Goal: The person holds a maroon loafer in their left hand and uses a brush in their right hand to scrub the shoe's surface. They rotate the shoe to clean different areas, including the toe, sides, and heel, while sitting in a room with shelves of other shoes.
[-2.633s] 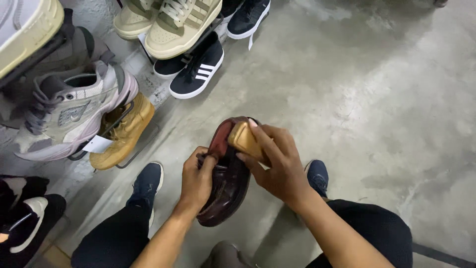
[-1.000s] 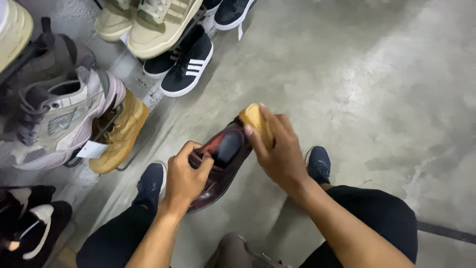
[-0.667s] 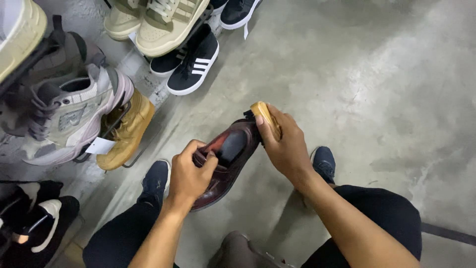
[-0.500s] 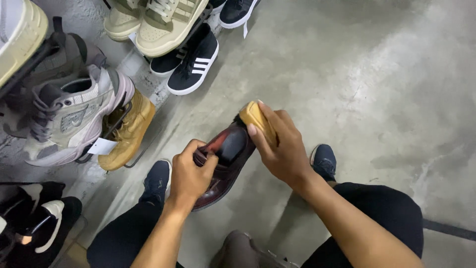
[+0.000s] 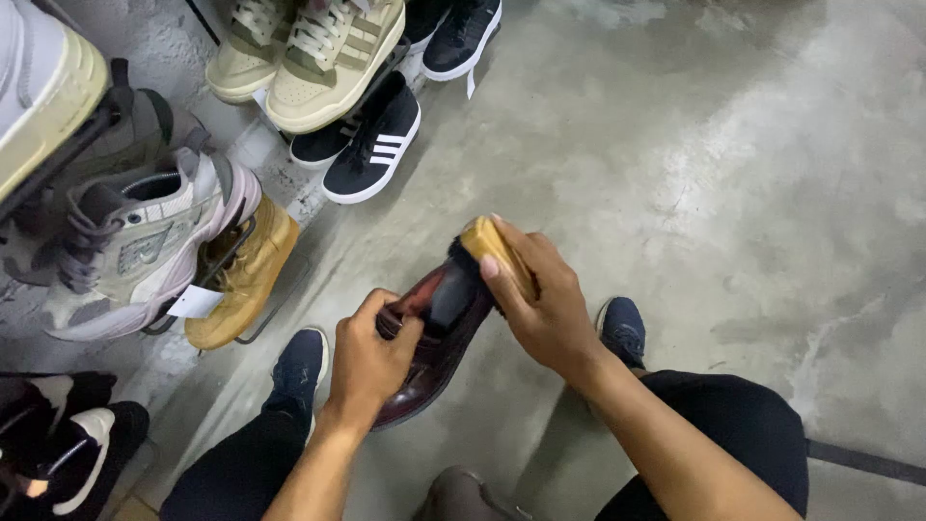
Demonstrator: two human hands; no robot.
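My left hand (image 5: pixel 371 362) grips a dark maroon leather shoe (image 5: pixel 434 333) by its opening, toe pointing away from me and up to the right. In my right hand (image 5: pixel 545 309) is a wooden shoe brush (image 5: pixel 492 253) with dark bristles, pressed against the shoe's toe end. Both hands are held over my knees, above the concrete floor.
A shoe rack (image 5: pixel 87 145) on the left carries a grey sneaker (image 5: pixel 130 251), a tan boot (image 5: pixel 241 275), beige sneakers (image 5: pixel 309 53) and black striped sneakers (image 5: pixel 371 140). My feet in dark blue shoes (image 5: pixel 299 367) rest on the grey concrete floor (image 5: pixel 723 174).
My right hand has stroked the brush back and forth along the toe end of the shoe. The left hand has turned the shoe slightly while keeping its grip.
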